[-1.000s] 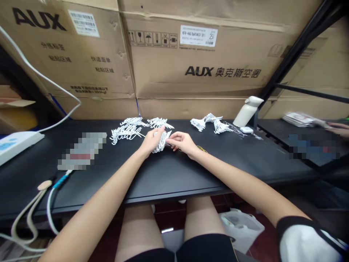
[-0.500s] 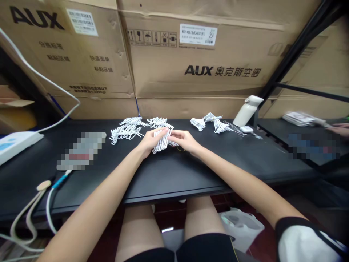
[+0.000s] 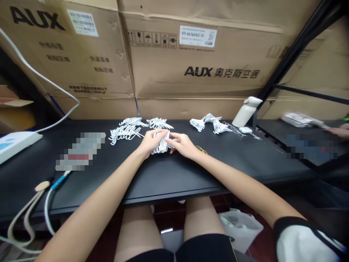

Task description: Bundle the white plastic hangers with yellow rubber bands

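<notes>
A bundle of white hooks (image 3: 161, 145) is between my two hands above the black table (image 3: 174, 178). My left hand (image 3: 151, 141) wraps round its left side, with the thumb over the top. My right hand (image 3: 182, 144) closes on the right side of the same bundle, fingers bent. Beside the right wrist lie thin yellow loops (image 3: 201, 149). Loose white hooks (image 3: 125, 133) lie in piles behind and left of my left hand, one pile (image 3: 159, 123) just behind the hands. More white bundles (image 3: 214, 122) rest at the back, right of the hands.
A cream bottle (image 3: 246, 112) and a small white case (image 3: 245, 130) stand at the back right. On the left are a blurred flat object (image 3: 81, 151), a white power strip (image 3: 17, 145) and cables. Cardboard boxes (image 3: 163, 80) back the table. Another person's hand (image 3: 339, 131) shows far right.
My right hand has shifted its fingers further over the bundle, and the hooks that stuck out to the right are now drawn in. The yellow loops now show more, right of the hand.
</notes>
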Demonstrator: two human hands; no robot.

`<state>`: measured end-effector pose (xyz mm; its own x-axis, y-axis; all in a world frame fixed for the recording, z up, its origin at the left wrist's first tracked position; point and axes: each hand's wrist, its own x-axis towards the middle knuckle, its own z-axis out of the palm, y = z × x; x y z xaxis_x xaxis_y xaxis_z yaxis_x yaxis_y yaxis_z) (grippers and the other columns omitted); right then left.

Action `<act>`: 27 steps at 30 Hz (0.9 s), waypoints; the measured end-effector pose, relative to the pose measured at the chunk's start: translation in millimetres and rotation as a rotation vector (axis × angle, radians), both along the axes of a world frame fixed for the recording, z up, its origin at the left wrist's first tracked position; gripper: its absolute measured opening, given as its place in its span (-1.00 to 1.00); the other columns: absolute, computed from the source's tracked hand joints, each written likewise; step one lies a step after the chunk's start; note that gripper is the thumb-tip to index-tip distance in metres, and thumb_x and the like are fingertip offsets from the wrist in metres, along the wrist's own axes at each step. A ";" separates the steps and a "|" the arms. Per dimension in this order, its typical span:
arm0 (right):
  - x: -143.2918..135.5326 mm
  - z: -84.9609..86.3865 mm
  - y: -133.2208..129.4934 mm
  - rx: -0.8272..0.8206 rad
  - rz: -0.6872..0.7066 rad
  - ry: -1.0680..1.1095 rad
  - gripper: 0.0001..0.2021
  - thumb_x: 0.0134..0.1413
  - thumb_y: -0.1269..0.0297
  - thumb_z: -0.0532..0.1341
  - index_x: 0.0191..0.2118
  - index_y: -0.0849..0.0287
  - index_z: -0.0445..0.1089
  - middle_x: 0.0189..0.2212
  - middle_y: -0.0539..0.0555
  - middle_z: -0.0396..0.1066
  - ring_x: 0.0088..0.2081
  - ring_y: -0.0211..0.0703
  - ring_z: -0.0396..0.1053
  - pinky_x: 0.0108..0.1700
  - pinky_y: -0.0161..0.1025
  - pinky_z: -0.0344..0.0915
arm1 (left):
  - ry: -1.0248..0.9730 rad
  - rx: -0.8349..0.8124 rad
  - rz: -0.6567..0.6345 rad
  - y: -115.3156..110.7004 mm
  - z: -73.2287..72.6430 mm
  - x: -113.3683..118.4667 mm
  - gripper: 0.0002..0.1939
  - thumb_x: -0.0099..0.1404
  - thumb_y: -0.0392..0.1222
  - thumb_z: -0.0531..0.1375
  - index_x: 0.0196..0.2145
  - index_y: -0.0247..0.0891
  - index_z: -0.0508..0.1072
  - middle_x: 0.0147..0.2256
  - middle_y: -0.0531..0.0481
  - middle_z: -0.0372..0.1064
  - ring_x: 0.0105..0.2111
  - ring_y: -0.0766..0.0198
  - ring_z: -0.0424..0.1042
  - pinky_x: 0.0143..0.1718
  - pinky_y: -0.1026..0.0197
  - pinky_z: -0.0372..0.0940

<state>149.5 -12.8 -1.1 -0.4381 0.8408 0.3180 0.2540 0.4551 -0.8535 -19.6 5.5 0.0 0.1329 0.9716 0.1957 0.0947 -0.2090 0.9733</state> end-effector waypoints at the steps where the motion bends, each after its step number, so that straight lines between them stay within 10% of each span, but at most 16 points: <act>1: 0.3 1.0 -0.8 0.029 -0.015 -0.025 -0.56 0.16 0.02 0.13 0.02 0.21 0.41 -0.64 -0.05 0.40 -0.53 -0.20 0.45 -0.29 -0.29 0.35 | -0.008 0.002 0.009 -0.1 0.2 0.0 -0.55 0.06 0.08 0.31 -0.22 -0.33 0.58 -0.25 -0.15 0.52 -0.30 0.14 0.46 -0.31 0.20 0.33; 11: -2.4 2.6 -7.6 0.097 -0.161 0.088 -0.64 0.06 0.02 0.22 -0.13 0.18 0.37 -0.58 -0.03 0.46 -0.59 -0.22 0.40 -0.43 -0.31 0.31 | -0.295 -0.227 -0.015 -5.3 6.2 3.0 -0.52 -0.11 -0.03 0.43 -0.23 -0.30 0.53 -0.39 -0.04 0.50 -0.48 0.26 0.45 -0.40 0.19 0.38; 27: -2.0 3.0 -14.8 0.239 -0.022 -0.016 -0.84 0.08 0.17 0.18 -0.30 0.14 0.25 -0.50 -0.03 0.38 -0.50 -0.27 0.30 -0.36 -0.31 0.25 | -0.176 -0.215 -0.094 -5.6 8.0 -1.6 -0.56 -0.08 -0.01 0.42 -0.26 -0.31 0.55 -0.34 -0.09 0.52 -0.37 0.21 0.49 -0.30 0.21 0.36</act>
